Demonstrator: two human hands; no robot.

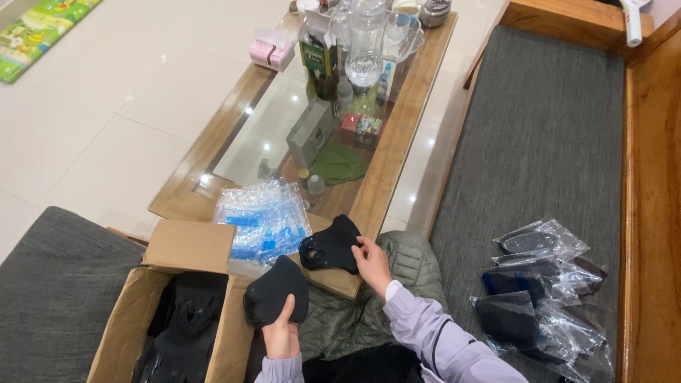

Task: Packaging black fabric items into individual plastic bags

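Observation:
My left hand (pixel 281 335) grips a stack of black face masks (pixel 277 298) above my lap, next to the open cardboard box (pixel 131 312). My right hand (pixel 372 264) holds a single black face mask (pixel 331 245) by its right edge, just above the table corner. A pile of clear plastic sleeves with blue print (pixel 264 220) lies on the table's near end, right behind both masks. More black masks (pixel 181 330) fill the box.
A glass-topped wooden table (pixel 404 135) carries bottles (pixel 367 42), a pink tissue box (pixel 269 51), small cartons and a green cloth (pixel 338 163). Bagged black masks (pixel 543 291) lie on the grey bench cushion (pixel 546 142) to my right. A grey seat (pixel 53 284) stands left of the box.

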